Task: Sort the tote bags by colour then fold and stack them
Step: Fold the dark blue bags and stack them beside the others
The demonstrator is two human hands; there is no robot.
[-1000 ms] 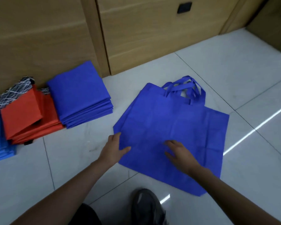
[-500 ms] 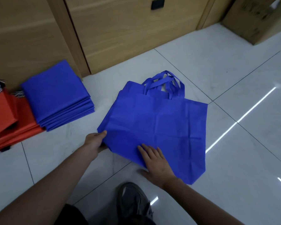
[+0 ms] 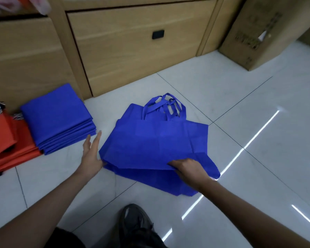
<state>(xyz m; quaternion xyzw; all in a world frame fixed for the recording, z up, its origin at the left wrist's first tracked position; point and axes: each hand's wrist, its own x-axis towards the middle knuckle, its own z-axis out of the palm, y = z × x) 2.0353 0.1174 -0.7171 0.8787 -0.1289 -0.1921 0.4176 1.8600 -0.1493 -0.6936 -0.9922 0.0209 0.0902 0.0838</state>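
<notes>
White shiny floor (image 3: 258, 108) of big tiles, with light wooden drawers (image 3: 132, 56) at the back and a brown cardboard box (image 3: 256, 34) in the far right corner. In the middle of the floor, a blue tote bag (image 3: 156, 144), spread out flat, with more blue cloth under it; hard to tell how many layers. Near edge of the top layer pinched in the right hand (image 3: 190, 170), fingers curled round the cloth, edge lifted a little off the layer below. Beyond that grip, the loop handles (image 3: 164, 105), bunched up at the far end of the bag. Left of the grip, at the bag's other near corner, the left hand (image 3: 91, 155), fingers straight and together, side of the palm touching the cloth, holding nothing. Just past the left fingertips, a neat pile of folded blue bags (image 3: 57, 119), near but not touching the hand. Further left, right beside the blue pile, folded red bags (image 3: 11, 151), partly cut off by the picture edge. Close to the body, below both hands, a dark shoe (image 3: 134, 222) on the tiles.
</notes>
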